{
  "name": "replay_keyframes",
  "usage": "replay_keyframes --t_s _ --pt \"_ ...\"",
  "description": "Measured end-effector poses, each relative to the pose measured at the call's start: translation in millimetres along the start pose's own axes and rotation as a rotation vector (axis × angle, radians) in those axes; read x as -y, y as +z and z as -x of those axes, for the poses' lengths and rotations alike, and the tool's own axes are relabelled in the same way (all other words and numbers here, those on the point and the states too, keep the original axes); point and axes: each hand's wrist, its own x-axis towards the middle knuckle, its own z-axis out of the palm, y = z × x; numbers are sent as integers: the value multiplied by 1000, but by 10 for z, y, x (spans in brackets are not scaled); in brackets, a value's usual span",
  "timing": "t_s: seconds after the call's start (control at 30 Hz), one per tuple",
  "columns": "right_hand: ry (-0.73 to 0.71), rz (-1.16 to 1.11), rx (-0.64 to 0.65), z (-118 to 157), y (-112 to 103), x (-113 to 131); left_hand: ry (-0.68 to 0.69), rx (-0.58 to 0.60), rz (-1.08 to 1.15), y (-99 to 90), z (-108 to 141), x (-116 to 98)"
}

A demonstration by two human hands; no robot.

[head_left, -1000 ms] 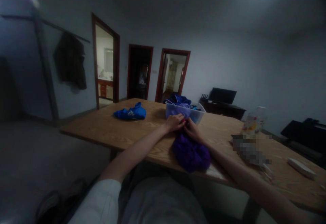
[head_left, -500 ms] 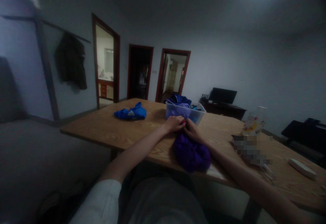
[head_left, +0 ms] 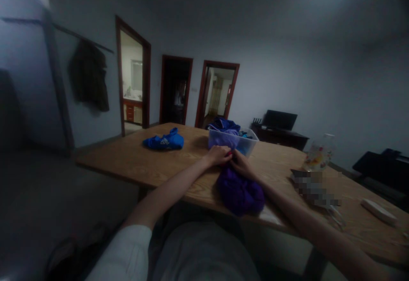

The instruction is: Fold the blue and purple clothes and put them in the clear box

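A purple cloth bundle (head_left: 240, 193), rounded and full of folds, rests at the near edge of the wooden table (head_left: 153, 166). My left hand (head_left: 220, 154) is closed at its gathered top, fingers pressed together. My right hand (head_left: 242, 164) meets it there from the right, also closed on the cloth. A small red bit (head_left: 229, 153) shows between the two hands; its kind is too small to make out. Just beyond my fingers stands a clear plastic bin (head_left: 220, 139) heaped with dark blue and purple cloth (head_left: 223, 124).
A blue folded cloth bag (head_left: 164, 141) with pale print lies left on the table. On the right are a patterned clear jug (head_left: 319, 153), a blurred-out packet (head_left: 315, 189) and a white oblong case (head_left: 378, 211). A television (head_left: 279, 120) stands on a cabinet behind.
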Motion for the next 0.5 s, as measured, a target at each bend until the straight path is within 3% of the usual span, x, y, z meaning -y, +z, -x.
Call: replay_keyframes --t_s 0.5 --pt "-5 35 16 10 6 -22 -2 15 11 11 -6 9"
